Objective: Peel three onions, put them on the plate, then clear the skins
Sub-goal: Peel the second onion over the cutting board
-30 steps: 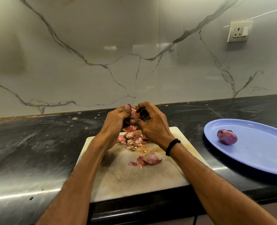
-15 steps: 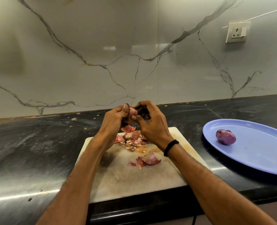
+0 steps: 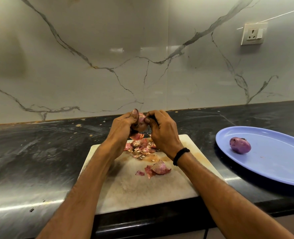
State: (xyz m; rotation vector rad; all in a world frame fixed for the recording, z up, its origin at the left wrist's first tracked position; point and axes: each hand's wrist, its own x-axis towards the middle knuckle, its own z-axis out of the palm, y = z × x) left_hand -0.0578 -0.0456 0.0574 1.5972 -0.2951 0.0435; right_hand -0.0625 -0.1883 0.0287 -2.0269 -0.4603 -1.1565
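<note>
Two hands meet above the far edge of the cutting board (image 3: 139,190). My left hand (image 3: 123,128) is clenched around the onion (image 3: 141,124), thumb pressed over its top, while my right hand (image 3: 161,133) pinches a flap of skin at the onion's upper right side. Compared with half a second ago, the onion sits more exposed between the hands and my right fingers have curled tighter toward it; both hands stay at the same spot over the board.

Directly under the hands, a heap of loose skins (image 3: 140,146) lies on the board's far part, unchanged. Nearer me on the board rests a larger curled skin piece (image 3: 158,169) with small scraps beside it.

Right of the board, well apart on the dark table (image 3: 39,152), the blue plate (image 3: 280,163) carries one peeled onion (image 3: 240,147) near its left rim, as before.
</note>
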